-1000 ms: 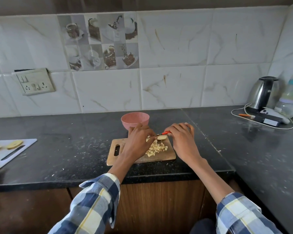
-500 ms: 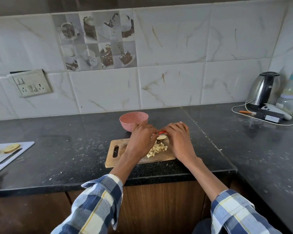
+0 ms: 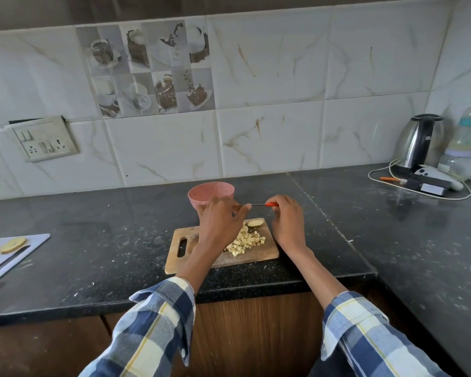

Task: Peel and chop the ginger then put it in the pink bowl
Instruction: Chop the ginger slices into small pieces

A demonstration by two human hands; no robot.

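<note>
A wooden chopping board (image 3: 259,255) lies near the counter's front edge with a heap of chopped ginger (image 3: 246,240) on it. One uncut ginger slice (image 3: 255,223) lies at the board's far edge. The pink bowl (image 3: 210,193) stands just behind the board. My right hand (image 3: 287,223) grips the red handle of a small knife (image 3: 264,204), held level above the board. My left hand (image 3: 220,221) pinches the blade near its tip, in front of the bowl.
A white cutting board (image 3: 11,257) with slices and a knife lies at the far left. A steel kettle (image 3: 419,141), a bottle (image 3: 464,144), a cable and small devices (image 3: 433,185) sit at the back right. A switch plate (image 3: 45,140) hangs on the tiled wall.
Both hands have risen from the board with the knife. The knife now lies level in the air between them, and my left fingers have moved onto the blade.
</note>
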